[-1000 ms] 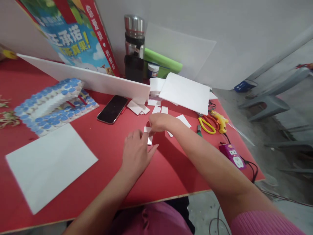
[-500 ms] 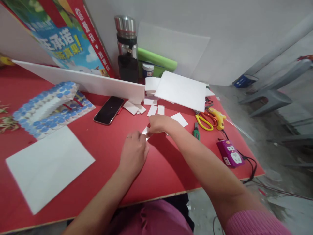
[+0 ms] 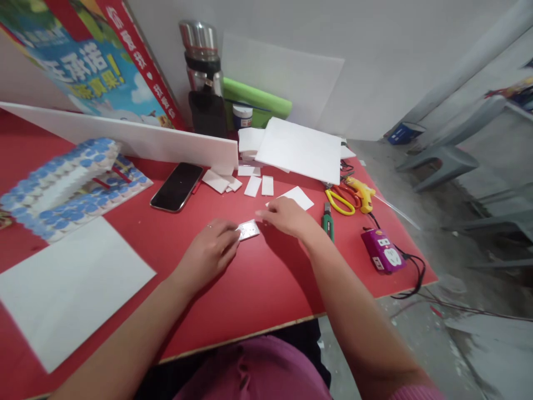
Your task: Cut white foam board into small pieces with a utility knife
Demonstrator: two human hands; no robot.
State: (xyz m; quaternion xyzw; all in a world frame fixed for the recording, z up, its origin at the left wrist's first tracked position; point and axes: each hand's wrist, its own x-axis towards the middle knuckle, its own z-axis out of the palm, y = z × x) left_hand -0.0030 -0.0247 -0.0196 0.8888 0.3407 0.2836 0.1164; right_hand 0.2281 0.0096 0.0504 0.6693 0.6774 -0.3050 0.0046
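Note:
A small white rectangular piece (image 3: 249, 229) with a shiny, marked top lies near the middle of the red table (image 3: 250, 289). My left hand (image 3: 214, 244) has its fingers closed on the left end of this piece. Just right of it, my right hand (image 3: 287, 215) hovers apart from the piece, its fingers loosely spread and nothing visible in them. Beyond the hands lie small white rectangles (image 3: 252, 186) and a larger white cut piece (image 3: 297, 197), partly covered by my right hand.
A black phone (image 3: 177, 187) and a blue-and-white dotted model (image 3: 79, 183) lie left, above a white sheet (image 3: 79, 283). To the right are a green utility knife (image 3: 328, 222), yellow-handled scissors (image 3: 340, 201), a yellow glue gun (image 3: 361, 194) and a purple power socket (image 3: 383, 251). White boards (image 3: 302, 150) are stacked behind.
My right hand has let go of the small white piece and moved right, its fingers loosening. More of the piece's top now shows. The whole view has shifted slightly.

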